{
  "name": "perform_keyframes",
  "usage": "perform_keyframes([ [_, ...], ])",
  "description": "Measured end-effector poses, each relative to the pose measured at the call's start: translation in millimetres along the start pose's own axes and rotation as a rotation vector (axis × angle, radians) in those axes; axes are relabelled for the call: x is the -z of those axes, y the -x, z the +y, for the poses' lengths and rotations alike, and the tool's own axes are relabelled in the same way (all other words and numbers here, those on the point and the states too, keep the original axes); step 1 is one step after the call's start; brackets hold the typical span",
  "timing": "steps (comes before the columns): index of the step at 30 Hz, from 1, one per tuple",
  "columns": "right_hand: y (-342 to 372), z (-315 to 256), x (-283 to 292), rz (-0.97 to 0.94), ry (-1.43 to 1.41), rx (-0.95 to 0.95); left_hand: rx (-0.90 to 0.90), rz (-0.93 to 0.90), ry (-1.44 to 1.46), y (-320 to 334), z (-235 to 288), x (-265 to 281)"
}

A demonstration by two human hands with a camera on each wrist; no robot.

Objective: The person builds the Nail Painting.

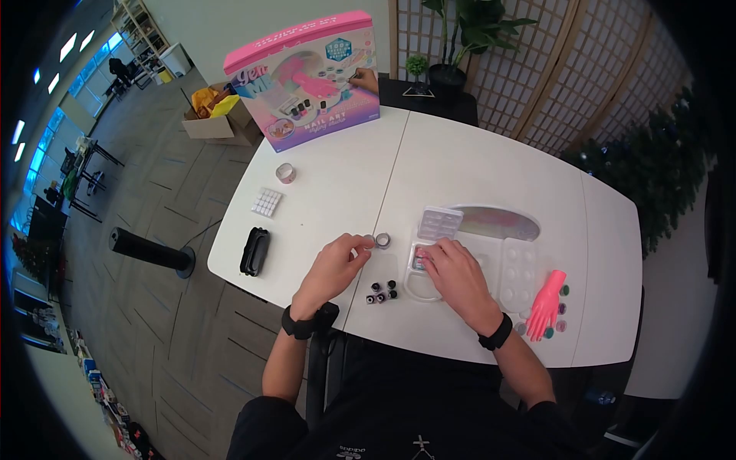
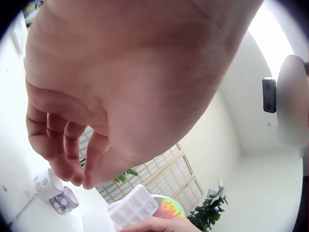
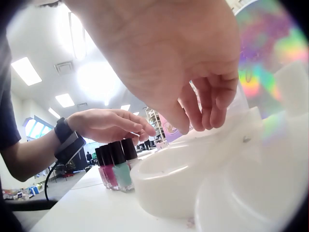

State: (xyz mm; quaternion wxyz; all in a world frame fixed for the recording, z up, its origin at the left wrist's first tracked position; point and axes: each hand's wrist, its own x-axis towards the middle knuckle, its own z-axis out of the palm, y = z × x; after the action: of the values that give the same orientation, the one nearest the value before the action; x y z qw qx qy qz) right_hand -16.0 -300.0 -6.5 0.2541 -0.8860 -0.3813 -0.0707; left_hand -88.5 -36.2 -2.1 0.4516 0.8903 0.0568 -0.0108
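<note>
White tray [image 1: 409, 285], pinkish contents [image 1: 420, 254], right hand [image 1: 458, 276] over

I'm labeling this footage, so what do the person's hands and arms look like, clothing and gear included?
The left hand and right hand are ungloved. Short black sleeves end above the forearms. A black strap circles each wrist; the left strap carries a boxy black device with a thin dark cable.

Grey carpet [image 1: 176, 268], wooden lattice screen [image 1: 537, 77], blue-lit windows [image 1: 46, 146] left, ceiling lights [image 3: 26, 70], white table [image 1: 322, 199]
</note>
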Motion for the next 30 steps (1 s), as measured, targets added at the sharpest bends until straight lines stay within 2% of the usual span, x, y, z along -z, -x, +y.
perform_keyframes([
  [3,2.4,-5.9,18.5,-0.015,-0.049,-0.076,0.073,0.025,-0.198,-3.7,5.2,-1.7],
  [6,10.8,-14.7,41.5,-0.022,-0.096,-0.133,0.095,0.013,-0.272,-8.6,0.6,-6.1],
  [10,28.1,-22.5,61.7,-0.031,-0.182,-0.198,0.09,-0.001,-0.3,-13.2,-8.1,-9.5],
  [15,46.2,-19.1,74.2,0.001,-0.237,-0.247,0.076,0.066,-0.307,-12.6,-20.0,-7.4],
  [18,54.7,-16.7,78.5,0.017,-0.258,-0.282,0.151,0.112,-0.232,-4.4,-6.1,5.1],
  [22,67.1,-14.7,81.8,-0.008,-0.387,-0.34,0.034,0.195,-0.013,29.8,36.2,16.6],
  [25,70.2,-24.6,95.0,-0.143,-0.584,-0.433,-0.081,0.236,0.09,58.1,71.2,4.2],
  [28,78.5,-21.1,88.9,-0.185,-0.818,-0.35,-0.221,0.23,0.102,76.0,101.0,-17.8],
  [30,80.8,-20.3,86.9,-0.186,-0.975,-0.344,-0.356,0.239,0.005,80.9,106.1,-34.1],
])
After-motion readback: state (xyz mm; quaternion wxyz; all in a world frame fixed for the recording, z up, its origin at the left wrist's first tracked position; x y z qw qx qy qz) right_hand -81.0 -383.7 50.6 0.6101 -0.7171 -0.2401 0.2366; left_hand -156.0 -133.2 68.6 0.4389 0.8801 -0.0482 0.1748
